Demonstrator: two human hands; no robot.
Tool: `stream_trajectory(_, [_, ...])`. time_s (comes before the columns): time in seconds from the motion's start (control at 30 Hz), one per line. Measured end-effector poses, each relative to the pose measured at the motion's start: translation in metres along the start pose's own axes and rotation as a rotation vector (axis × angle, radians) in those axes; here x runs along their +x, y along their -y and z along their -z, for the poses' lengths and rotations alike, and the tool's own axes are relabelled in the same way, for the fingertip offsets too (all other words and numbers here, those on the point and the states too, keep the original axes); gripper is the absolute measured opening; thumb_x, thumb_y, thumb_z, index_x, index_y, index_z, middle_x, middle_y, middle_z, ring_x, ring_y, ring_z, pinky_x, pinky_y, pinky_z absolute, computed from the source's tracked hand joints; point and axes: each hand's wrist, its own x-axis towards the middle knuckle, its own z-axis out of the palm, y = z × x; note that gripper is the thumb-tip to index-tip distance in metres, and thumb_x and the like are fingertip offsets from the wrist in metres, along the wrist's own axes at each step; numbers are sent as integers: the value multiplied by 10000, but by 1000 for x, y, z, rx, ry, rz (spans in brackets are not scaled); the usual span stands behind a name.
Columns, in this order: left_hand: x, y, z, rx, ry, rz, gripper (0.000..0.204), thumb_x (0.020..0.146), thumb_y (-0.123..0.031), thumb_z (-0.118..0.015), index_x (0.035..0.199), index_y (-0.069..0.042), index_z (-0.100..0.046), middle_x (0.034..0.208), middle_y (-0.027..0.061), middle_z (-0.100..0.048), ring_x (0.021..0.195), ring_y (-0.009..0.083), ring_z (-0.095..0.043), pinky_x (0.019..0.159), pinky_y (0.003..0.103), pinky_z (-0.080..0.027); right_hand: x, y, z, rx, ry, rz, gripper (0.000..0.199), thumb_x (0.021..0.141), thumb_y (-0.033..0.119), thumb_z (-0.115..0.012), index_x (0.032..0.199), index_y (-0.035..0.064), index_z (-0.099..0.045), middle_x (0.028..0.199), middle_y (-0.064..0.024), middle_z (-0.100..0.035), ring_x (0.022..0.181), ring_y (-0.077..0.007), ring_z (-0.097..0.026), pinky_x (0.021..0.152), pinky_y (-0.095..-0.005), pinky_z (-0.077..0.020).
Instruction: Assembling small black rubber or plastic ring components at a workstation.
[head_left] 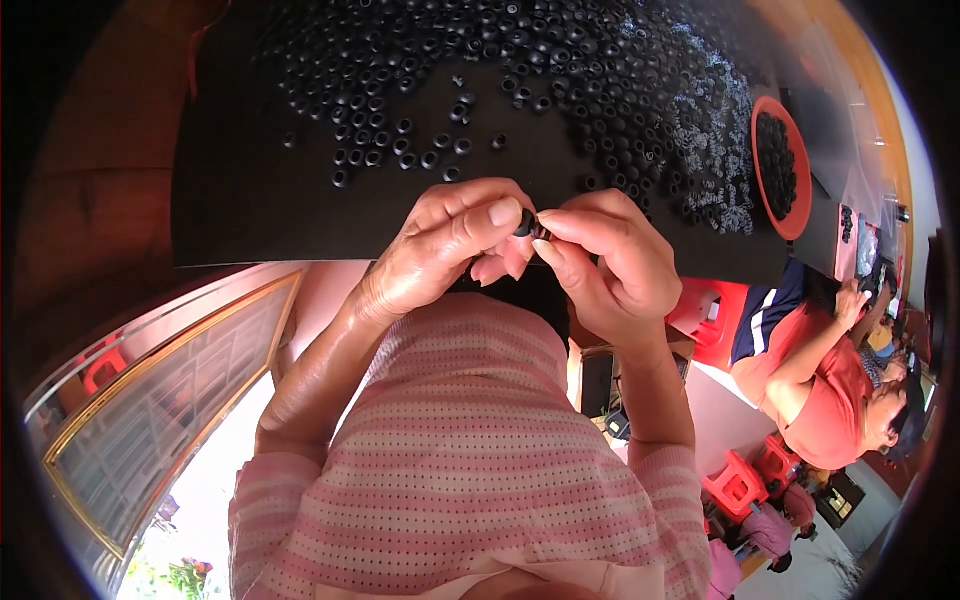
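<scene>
While small black part [525, 223] sits between both hands, axis roughly sideways, dipping right: left hand [450, 235] has fingers gripping one end, right hand [622, 262] pinches other, neither really nearer. Loose black rings [374, 158] beyond, on counter [250, 215].

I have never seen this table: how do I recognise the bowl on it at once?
Follow the black table across the top of the view to its right end. There, just right of the silvery springs, sits the bowl, filled with small black parts. Its round shape and orange-red colour set it apart from the dark and silvery heaps beside it.
</scene>
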Motion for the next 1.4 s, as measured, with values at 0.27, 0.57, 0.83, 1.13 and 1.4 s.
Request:
stream_trajectory(0.27, [0,2,-3,64,-9,-42,406,977,-379,-463,910,-3,-604,704,16,-564,581,61,-445,521,209,-370,-2,3,-2,-95,-36,-8,222,793,-68,-672,1000,-10,-617,822,-114,-611,671,-167,-640,540,-255,-525])
stream_trajectory(0.57, [1,4,-2,131,-17,-61,441,982,-417,-438,880,-20,-602,670,-3,-526,569,51,-407,514,207,-351,-2,4,-4,-85,-41,19,217,806,-76,-655,1009,-17,-610,827,-112,-603,660,-167,-643,540,-258,-530])
stream_trajectory(0.83, [2,3,-4,162,-13,-80,445,984,-416,-432,839,-31,-603,641,-8,-507,555,55,-400,501,212,-333,-2,2,-5,-66,-52,33,209,807,-88,-643,1004,-28,-605,830,-120,-600,658,-174,-650,539,-256,-535])
stream_trajectory(1.13, [1,4,0,161,-30,-52,433,978,-421,-447,880,-30,-603,631,0,-518,546,57,-409,490,213,-331,-3,6,-11,-130,-55,68,213,795,-95,-649,995,-38,-604,804,-119,-591,636,-179,-640,522,-255,-529])
stream_trajectory(1.4, [2,7,0,145,-27,-78,430,973,-423,-459,855,-34,-598,629,2,-517,541,54,-402,482,213,-330,-8,7,-12,-247,-41,118,221,783,-95,-657,992,-47,-601,789,-114,-585,601,-176,-618,502,-254,-515])
